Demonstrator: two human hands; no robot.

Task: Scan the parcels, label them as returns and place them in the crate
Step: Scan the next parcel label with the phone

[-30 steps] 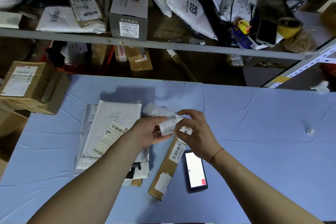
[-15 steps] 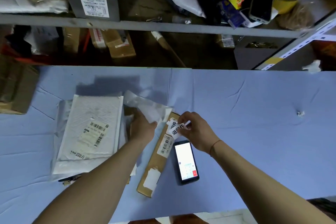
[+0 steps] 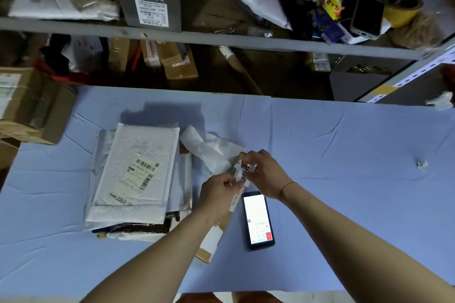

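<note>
Cardboard boxes [image 3: 29,103] at far left edge of table [image 3: 344,155]. Stack of white mailers [image 3: 138,170], barcode up. Left hand [image 3: 218,190] and right hand [image 3: 264,174] pinch a return sticker [image 3: 243,172] between them, directly over the far end of a long brown parcel [image 3: 216,236]; its long axis runs toward the person, under the left arm, which is nearer. Phone [image 3: 258,220] just right, screen lit. Shelf [image 3: 221,39] behind holds boxes and bags; no crate identifiable.

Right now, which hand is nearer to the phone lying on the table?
Right. The right hand sits just above the phone, its wrist beside the top edge. The left hand is farther left, over the long cardboard parcel.
</note>
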